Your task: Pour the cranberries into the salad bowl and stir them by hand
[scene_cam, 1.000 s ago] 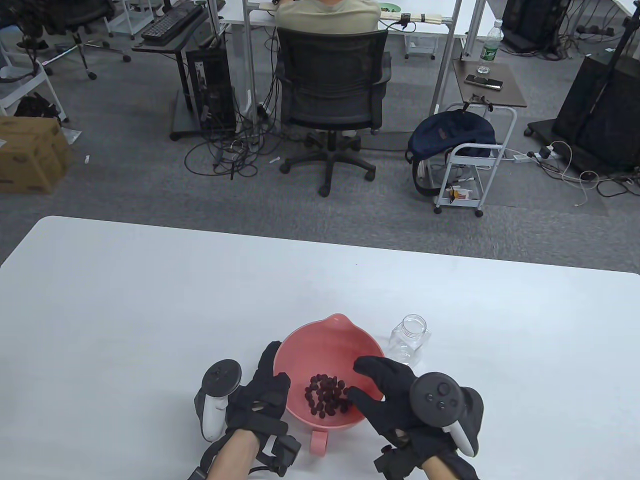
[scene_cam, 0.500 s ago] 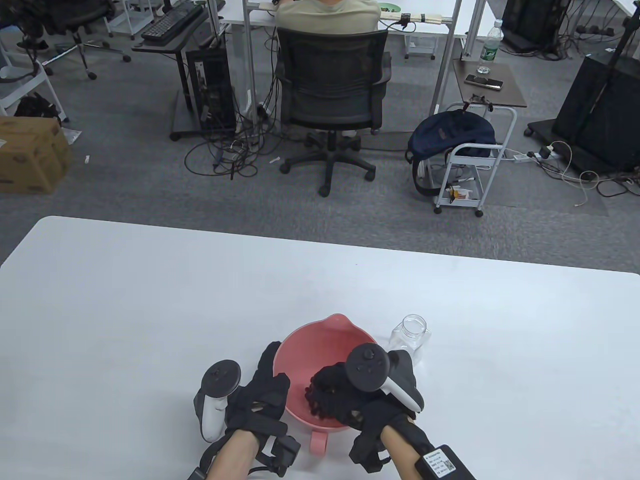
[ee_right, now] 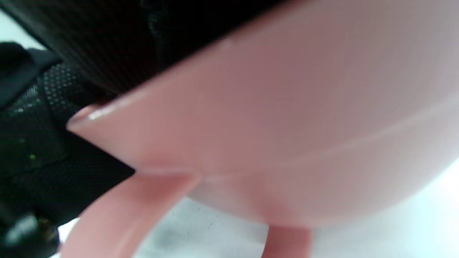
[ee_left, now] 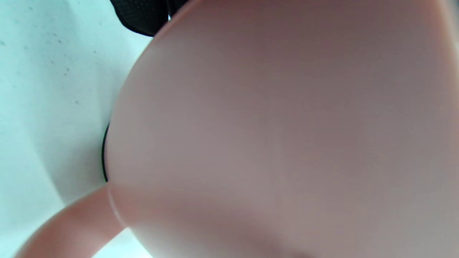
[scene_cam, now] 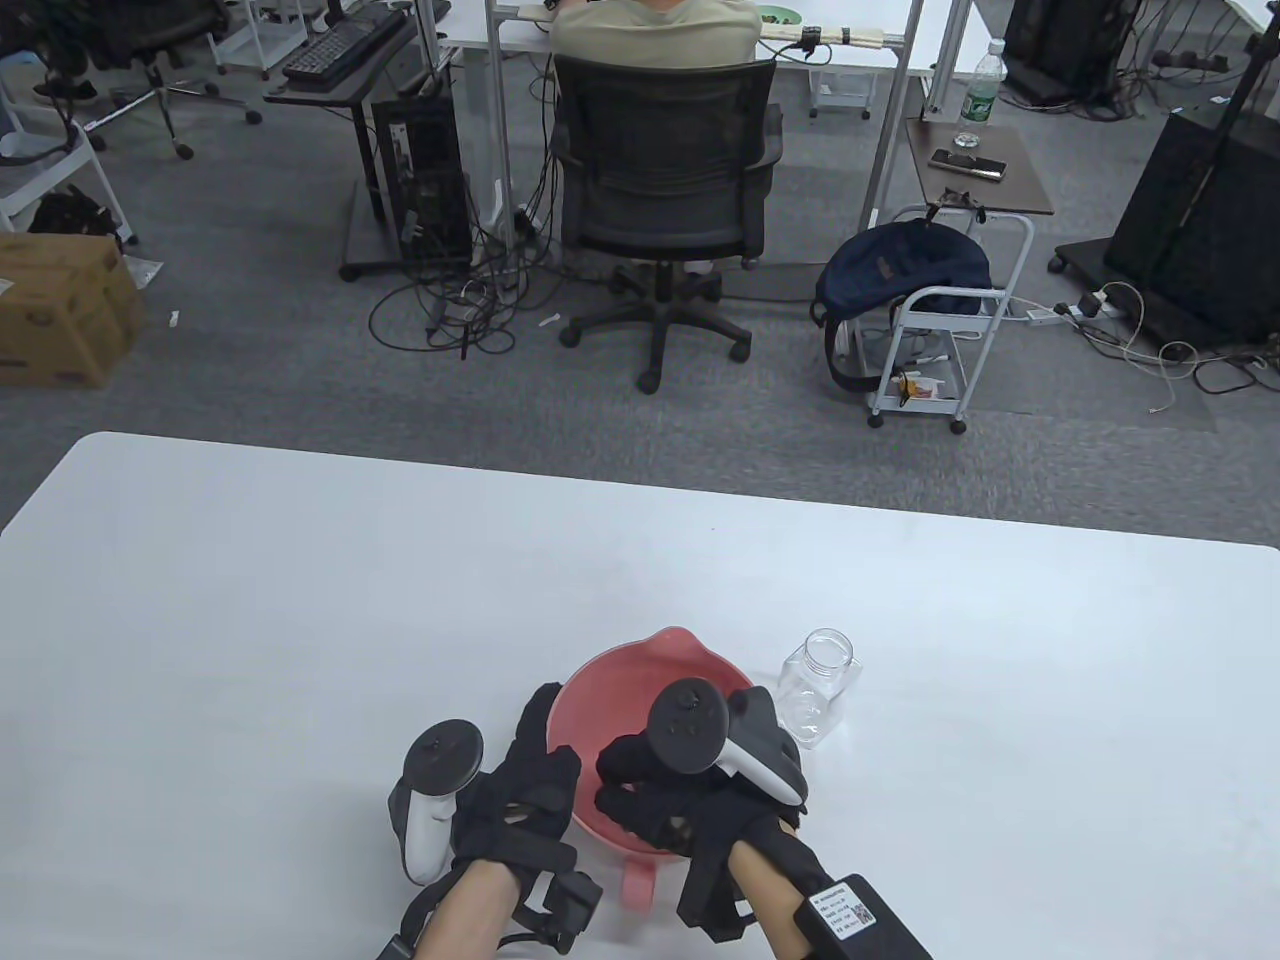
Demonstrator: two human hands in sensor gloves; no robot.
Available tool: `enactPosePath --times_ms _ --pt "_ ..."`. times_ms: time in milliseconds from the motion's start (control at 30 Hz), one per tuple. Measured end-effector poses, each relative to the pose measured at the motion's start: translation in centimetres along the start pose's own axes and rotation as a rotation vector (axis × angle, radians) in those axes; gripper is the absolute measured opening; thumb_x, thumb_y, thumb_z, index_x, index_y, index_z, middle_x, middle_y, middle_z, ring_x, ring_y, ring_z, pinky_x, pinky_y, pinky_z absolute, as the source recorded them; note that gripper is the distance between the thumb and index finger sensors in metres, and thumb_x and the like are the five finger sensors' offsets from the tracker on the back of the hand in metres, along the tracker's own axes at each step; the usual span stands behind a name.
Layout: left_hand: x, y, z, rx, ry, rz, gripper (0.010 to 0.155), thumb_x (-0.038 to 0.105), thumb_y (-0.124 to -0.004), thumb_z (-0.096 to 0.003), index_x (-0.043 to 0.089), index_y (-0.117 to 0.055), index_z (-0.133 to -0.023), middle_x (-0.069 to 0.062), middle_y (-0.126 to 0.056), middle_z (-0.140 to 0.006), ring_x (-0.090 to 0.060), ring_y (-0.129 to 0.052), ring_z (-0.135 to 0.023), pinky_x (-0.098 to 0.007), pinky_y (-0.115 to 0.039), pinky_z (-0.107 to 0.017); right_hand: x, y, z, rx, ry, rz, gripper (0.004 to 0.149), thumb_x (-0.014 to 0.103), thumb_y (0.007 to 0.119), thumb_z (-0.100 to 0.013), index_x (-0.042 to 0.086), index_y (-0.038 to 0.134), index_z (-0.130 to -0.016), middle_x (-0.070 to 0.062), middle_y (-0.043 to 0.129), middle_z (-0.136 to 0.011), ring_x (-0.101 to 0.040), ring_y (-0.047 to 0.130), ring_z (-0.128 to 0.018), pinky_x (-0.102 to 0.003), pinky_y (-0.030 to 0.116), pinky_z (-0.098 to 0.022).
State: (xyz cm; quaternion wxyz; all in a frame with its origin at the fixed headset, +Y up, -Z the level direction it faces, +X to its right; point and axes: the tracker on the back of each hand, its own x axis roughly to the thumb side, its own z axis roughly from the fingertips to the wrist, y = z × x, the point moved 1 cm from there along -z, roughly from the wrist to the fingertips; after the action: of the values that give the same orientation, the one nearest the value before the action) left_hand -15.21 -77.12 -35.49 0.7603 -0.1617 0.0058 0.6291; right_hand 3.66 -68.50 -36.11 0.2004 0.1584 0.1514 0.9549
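The pink salad bowl (scene_cam: 650, 642) stands near the table's front edge, its handle (scene_cam: 638, 885) pointing towards me. My left hand (scene_cam: 535, 765) lies against the bowl's left outer wall with its fingers stretched along it. My right hand (scene_cam: 630, 780) reaches over the near rim into the bowl, fingers bent downward, tips hidden. It covers the cranberries, so none show. The left wrist view is filled by the bowl's outer wall (ee_left: 287, 125), with a gloved fingertip (ee_left: 143, 18) at the top. In the right wrist view the bowl (ee_right: 287, 107) shows with black glove (ee_right: 143, 36) over its rim.
An uncapped clear jar (scene_cam: 820, 680) with nothing visible inside stands upright just right of the bowl. The white table (scene_cam: 300, 600) stretches away to the left and far side. Beyond it are an office chair (scene_cam: 665, 170) with a seated person and a small cart (scene_cam: 940, 330).
My right hand swung from the bowl's right rim into the bowl and then moved left across it, covering the cranberries. The left hand, the bowl and the jar stayed put.
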Motion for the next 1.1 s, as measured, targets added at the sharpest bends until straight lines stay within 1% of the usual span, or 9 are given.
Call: enactPosePath --times_ms 167,333,433,500,600,767,900,1033,1100 --pt "0.0 0.0 0.0 0.0 0.0 -0.001 0.067 0.029 -0.06 -0.0607 0.035 -0.02 -0.115 -0.007 -0.036 -0.125 -0.041 -0.047 -0.112 -0.056 -0.054 -0.079 -0.2 1.1 -1.4 0.02 0.016 -0.034 0.05 0.056 0.087 -0.044 0.034 0.08 -0.088 0.002 0.089 -0.096 -0.027 0.086 -0.092 -0.052 0.071 -0.07" --pt "0.0 0.0 0.0 0.001 0.0 -0.002 0.067 0.029 -0.06 -0.0607 0.034 -0.02 -0.115 -0.007 -0.035 -0.126 -0.041 -0.046 -0.112 -0.056 -0.054 -0.079 -1.3 2.2 -2.3 0.033 0.098 0.026 0.051 0.062 0.083 -0.043 0.043 0.076 -0.09 0.013 0.086 -0.1 -0.017 0.083 -0.098 -0.046 0.071 -0.074" --pt "0.0 0.0 0.0 0.001 0.0 -0.004 0.067 0.029 -0.06 -0.0607 0.034 -0.02 -0.115 -0.007 -0.035 -0.125 -0.041 -0.047 -0.112 -0.056 -0.054 -0.079 -1.8 2.5 -2.4 0.066 0.124 -0.011 0.055 0.067 0.081 -0.042 0.045 0.073 -0.093 0.015 0.084 -0.103 -0.015 0.081 -0.1 -0.045 0.071 -0.075" --pt "0.0 -0.1 0.0 0.001 -0.001 -0.004 0.068 0.03 -0.06 -0.0607 0.035 -0.02 -0.115 -0.007 -0.035 -0.125 -0.041 -0.046 -0.112 -0.056 -0.054 -0.079 -2.2 2.7 -2.6 0.082 0.138 -0.025 0.052 0.065 0.077 -0.045 0.046 0.073 -0.093 0.016 0.084 -0.103 -0.014 0.081 -0.101 -0.044 0.071 -0.075" --pt "0.0 -0.1 0.0 -0.001 -0.001 -0.005 0.068 0.03 -0.06 -0.0606 0.035 -0.02 -0.115 -0.007 -0.035 -0.125 -0.041 -0.046 -0.112 -0.056 -0.054 -0.079 -2.5 3.1 -2.9 0.154 0.187 -0.016 0.044 0.058 0.07 -0.05 0.049 0.073 -0.093 0.019 0.084 -0.104 -0.011 0.08 -0.103 -0.043 0.071 -0.076" --pt "0.0 -0.1 0.0 -0.004 -0.003 -0.007 0.068 0.03 -0.06 -0.0605 0.035 -0.02 -0.115 -0.007 -0.035 -0.125 -0.04 -0.046 -0.112 -0.056 -0.054 -0.079 -2.8 3.9 -3.3 0.283 0.268 0.067 0.044 0.059 0.067 -0.05 0.056 0.069 -0.094 0.028 0.079 -0.108 -0.004 0.073 -0.109 -0.042 0.067 -0.081" --pt "0.0 -0.1 0.0 -0.006 -0.003 -0.005 0.068 0.03 -0.06 -0.0604 0.035 -0.02 -0.115 -0.007 -0.035 -0.125 -0.04 -0.046 -0.112 -0.056 -0.054 -0.079 -2.8 4.0 -3.4 0.315 0.281 0.082 0.046 0.06 0.067 -0.05 0.06 0.066 -0.095 0.033 0.076 -0.11 0.002 0.068 -0.111 -0.04 0.065 -0.083" --pt "0.0 -0.1 0.0 -0.008 -0.006 -0.007 0.068 0.03 -0.06 -0.0603 0.035 -0.02 -0.114 -0.007 -0.035 -0.125 -0.04 -0.046 -0.112 -0.056 -0.054 -0.079 -3.0 4.4 -3.4 0.41 0.326 0.13 0.05 0.063 0.065 -0.05 0.065 0.056 -0.099 0.038 0.062 -0.117 0.0 0.054 -0.116 -0.04 0.059 -0.085" --pt "0.0 -0.1 0.0 -0.009 -0.007 -0.007 0.068 0.03 -0.06 -0.0603 0.035 -0.02 -0.114 -0.007 -0.035 -0.125 -0.04 -0.046 -0.113 -0.056 -0.054 -0.079 -3.1 4.5 -3.4 0.407 0.328 0.13 0.052 0.064 0.064 -0.049 0.066 0.053 -0.1 0.036 0.056 -0.119 -0.001 0.049 -0.117 -0.041 0.058 -0.085"
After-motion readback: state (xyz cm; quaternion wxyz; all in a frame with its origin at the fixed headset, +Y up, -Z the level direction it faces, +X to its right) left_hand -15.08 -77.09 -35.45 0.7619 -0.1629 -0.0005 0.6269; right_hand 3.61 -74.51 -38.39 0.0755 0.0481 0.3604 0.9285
